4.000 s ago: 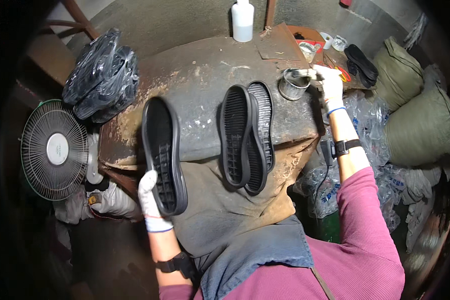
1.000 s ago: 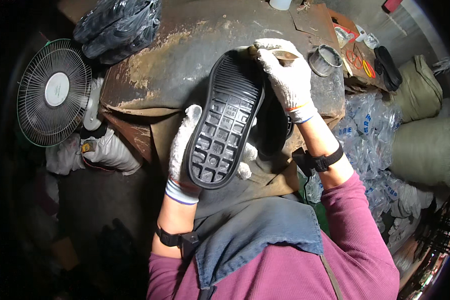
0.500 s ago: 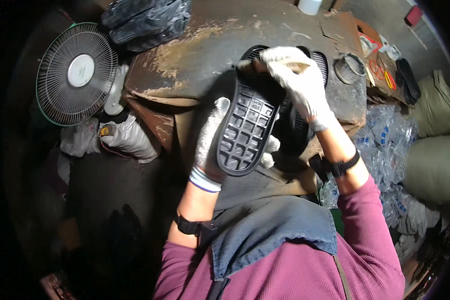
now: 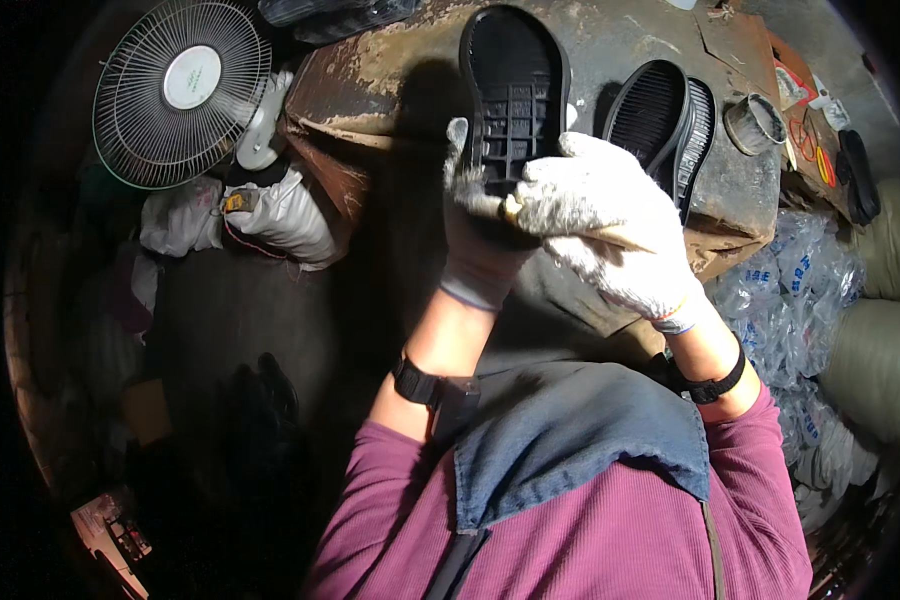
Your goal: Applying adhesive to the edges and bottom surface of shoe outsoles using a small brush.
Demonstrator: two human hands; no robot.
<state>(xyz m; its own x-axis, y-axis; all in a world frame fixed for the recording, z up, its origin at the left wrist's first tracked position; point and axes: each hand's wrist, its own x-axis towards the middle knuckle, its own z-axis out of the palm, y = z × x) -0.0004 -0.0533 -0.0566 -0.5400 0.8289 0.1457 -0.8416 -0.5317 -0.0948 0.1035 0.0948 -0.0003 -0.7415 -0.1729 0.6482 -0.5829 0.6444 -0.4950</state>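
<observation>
A black shoe sole (image 4: 515, 75) stands toe-up in front of me, its raised rim and the grid of hollows in its heel half facing me. My left hand (image 4: 475, 235), in a white knit glove, is closed around the lower left of the sole. My right hand (image 4: 615, 215), gloved too, is closed on a small brush (image 4: 487, 206); the brush's tip lies over the heel end of the sole. Most of the brush's handle is hidden in the fingers. Several more black soles (image 4: 650, 120) lie overlapped on the worn table (image 4: 400, 85), right of the held one.
A round tin (image 4: 755, 125) stands at the table's right edge. At the left are a fan (image 4: 190, 85) and a white sack (image 4: 285, 215). Clear plastic bags (image 4: 785, 290) are heaped at the right, by a side shelf with scissors (image 4: 825, 165).
The sole has moved up and away from me and is held more upright. My right hand has come down with the brush from the toe end to the heel end.
</observation>
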